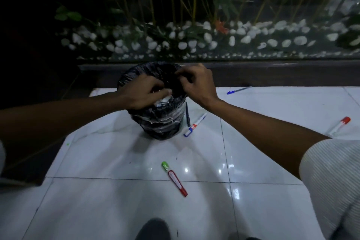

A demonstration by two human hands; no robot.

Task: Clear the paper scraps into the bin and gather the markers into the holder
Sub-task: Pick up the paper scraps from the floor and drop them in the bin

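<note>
Our left fingers [155, 91] curl over white paper scraps [164, 100] at the mouth of the bin [161, 122], likely pressing them in. Our right fingers [183, 76] pinch the black liner [136, 73] at the far rim, probably to hold it open. Inside we see only crumpled white paper. Markers [176, 180] lie scattered on the floor [116, 200]; we see no holder.

Both hands reach over a small bin [158, 122] lined with a black bag, standing on a glossy white tiled floor [109, 161]. The left hand [145, 93] presses on white paper scraps [165, 100] at the rim; the right hand [196, 84] pinches the bag's far edge. Markers lie scattered: a blue-capped marker [195, 124] and a dark pen [187, 114] beside the bin, a red and green marker [174, 179] nearer, a red-capped marker [340, 125] and a blue pen [238, 90] to the right.
</note>
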